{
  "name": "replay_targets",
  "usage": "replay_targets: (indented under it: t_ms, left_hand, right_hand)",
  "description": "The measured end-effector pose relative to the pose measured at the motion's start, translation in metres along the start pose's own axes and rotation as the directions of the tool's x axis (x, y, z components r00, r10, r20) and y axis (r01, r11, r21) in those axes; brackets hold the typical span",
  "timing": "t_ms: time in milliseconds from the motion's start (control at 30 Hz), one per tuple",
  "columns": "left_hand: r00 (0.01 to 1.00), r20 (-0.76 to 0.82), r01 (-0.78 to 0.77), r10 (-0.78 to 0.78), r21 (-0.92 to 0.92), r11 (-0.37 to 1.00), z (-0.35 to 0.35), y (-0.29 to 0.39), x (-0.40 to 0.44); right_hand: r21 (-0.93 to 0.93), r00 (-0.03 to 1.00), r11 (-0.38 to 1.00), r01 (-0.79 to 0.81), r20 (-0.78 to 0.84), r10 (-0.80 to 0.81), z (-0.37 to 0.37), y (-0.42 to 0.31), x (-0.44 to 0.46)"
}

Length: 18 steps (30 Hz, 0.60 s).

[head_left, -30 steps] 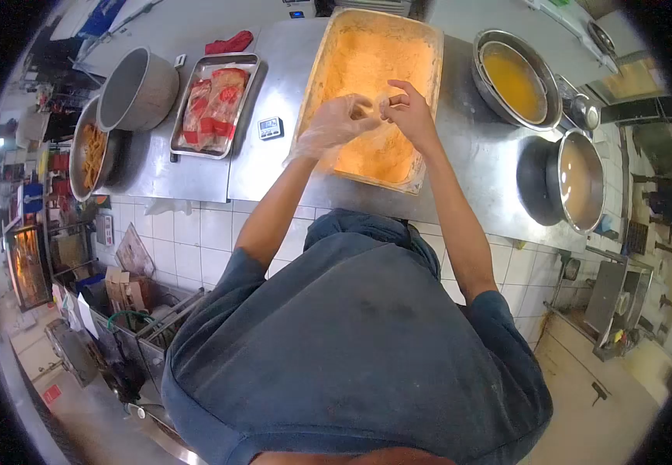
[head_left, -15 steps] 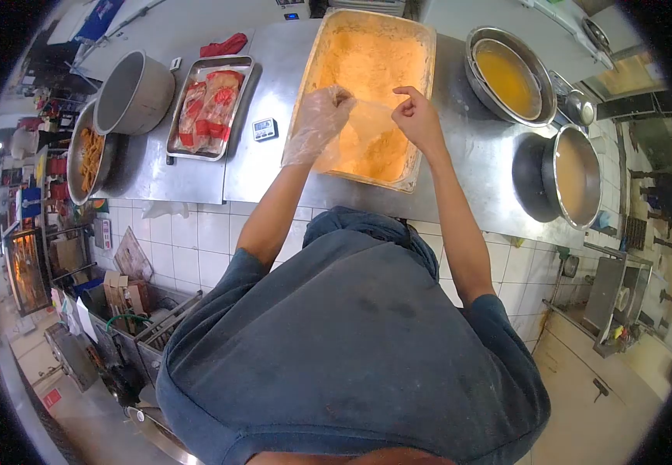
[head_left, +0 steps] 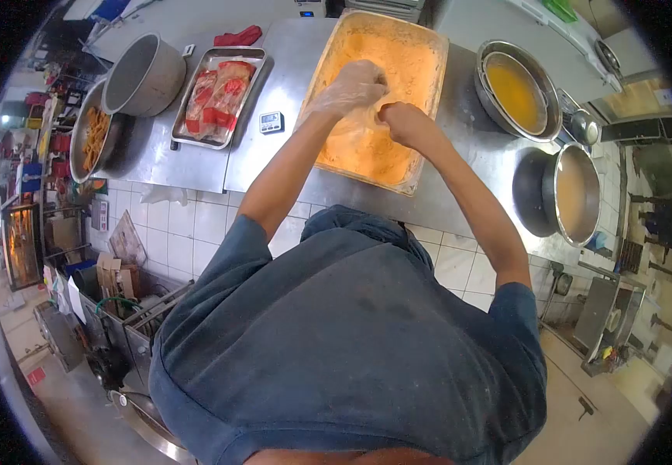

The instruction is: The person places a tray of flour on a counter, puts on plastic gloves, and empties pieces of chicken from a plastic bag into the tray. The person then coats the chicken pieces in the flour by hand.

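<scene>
My left hand wears a clear disposable glove and is above the tub of orange powder, fingers closed in a pinch. Beside it, my bare right hand has its fingers curled in. Between and below the two hands hangs a thin clear plastic glove, hard to make out against the powder. Both hands appear to grip it, though the fingertips are partly hidden. Under them stands the large rectangular tub, holding orange, flour-like powder.
Left on the steel table are a timer, a tray of red-and-clear packets, a grey pot and a bowl of fried pieces. Right are a bowl of yellow liquid and a pot of cloudy liquid.
My hands have come closer together over the tub; the clear plastic was stretched between them before. My right index finger, raised earlier, is now curled. The view has shifted slightly.
</scene>
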<state>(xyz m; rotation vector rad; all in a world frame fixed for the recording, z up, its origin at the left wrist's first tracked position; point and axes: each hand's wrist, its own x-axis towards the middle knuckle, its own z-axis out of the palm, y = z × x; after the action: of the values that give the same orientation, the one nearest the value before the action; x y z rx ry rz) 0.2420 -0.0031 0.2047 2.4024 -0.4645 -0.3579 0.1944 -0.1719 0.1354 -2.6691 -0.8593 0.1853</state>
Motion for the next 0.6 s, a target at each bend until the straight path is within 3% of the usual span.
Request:
replay_targets:
  t_ms: [133, 167, 233, 267, 300, 367, 433, 467, 567, 600]
  left_hand:
    - [0.962, 0.108, -0.266, 0.249, 0.192, 0.945, 0.004, 0.016, 0.014]
    - [0.962, 0.124, -0.260, 0.242, 0.170, 0.950, 0.004, 0.020, 0.015]
    - [0.961, 0.158, -0.250, 0.229, 0.126, 0.960, 0.002, 0.027, 0.014]
    - [0.977, 0.047, -0.211, 0.208, 0.073, 0.975, -0.001, 0.025, 0.010]
    - [0.982, -0.063, -0.179, 0.180, 0.017, 0.984, -0.008, 0.026, 0.000]
    - [0.962, -0.261, -0.111, 0.076, -0.123, 0.986, -0.020, 0.015, -0.019]
    - [0.921, -0.383, -0.026, -0.074, -0.250, 0.968, -0.025, -0.004, -0.045]
    - [0.897, -0.416, 0.024, -0.151, -0.296, 0.955, -0.022, -0.012, -0.062]
    - [0.854, -0.411, 0.142, -0.319, -0.406, 0.903, 0.010, -0.028, -0.091]
    - [0.844, -0.391, 0.182, -0.368, -0.437, 0.881, 0.023, -0.035, -0.099]
  right_hand:
    - [-0.142, 0.983, 0.989, 0.041, 0.183, -0.014, 0.005, -0.001, 0.013]
    - [-0.192, 0.976, 0.980, 0.047, 0.217, -0.004, 0.004, -0.006, 0.015]
    - [0.083, 0.995, 0.995, -0.062, 0.079, 0.056, -0.001, -0.010, 0.008]
    - [0.225, 0.995, 0.969, -0.104, 0.020, 0.102, -0.004, -0.010, 0.003]
    - [0.423, 0.972, 0.878, -0.224, 0.036, 0.231, -0.004, -0.009, 0.000]
    - [0.743, 0.878, 0.535, -0.402, 0.148, 0.454, 0.008, -0.001, -0.006]
    - [0.960, 0.893, 0.125, -0.251, 0.180, 0.412, 0.031, 0.014, -0.013]
    - [0.981, 0.901, -0.107, -0.160, 0.190, 0.391, 0.044, 0.018, -0.018]
    - [0.992, 0.890, -0.120, 0.035, 0.024, 0.455, 0.073, 0.013, -0.020]
    - [0.980, 0.877, -0.180, 0.087, 0.010, 0.481, 0.074, 0.005, -0.020]
